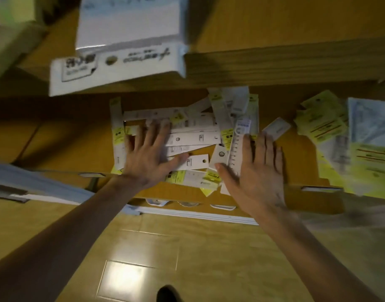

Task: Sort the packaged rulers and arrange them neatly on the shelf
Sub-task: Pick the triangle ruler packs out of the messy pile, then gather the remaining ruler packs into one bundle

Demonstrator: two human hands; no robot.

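A loose heap of packaged rulers [193, 136], white and yellow-green cards lying at mixed angles, covers the middle of a wooden shelf [82, 140]. My left hand [148, 153] lies flat on the left part of the heap, fingers spread, palm down. My right hand [256, 166] rests flat at the heap's right side, its thumb against an upright clear ruler [237, 147]. Neither hand has anything gripped. One small white pack [276, 127] lies apart just beyond my right fingers.
Piles of yellow-green and blue packets [348, 138] fill the shelf's right end. An open white carton [126, 44] stands on the shelf above, its flap hanging over the edge. Tiled floor [187, 258] lies below, and my shoe tip [167, 293] shows at the bottom.
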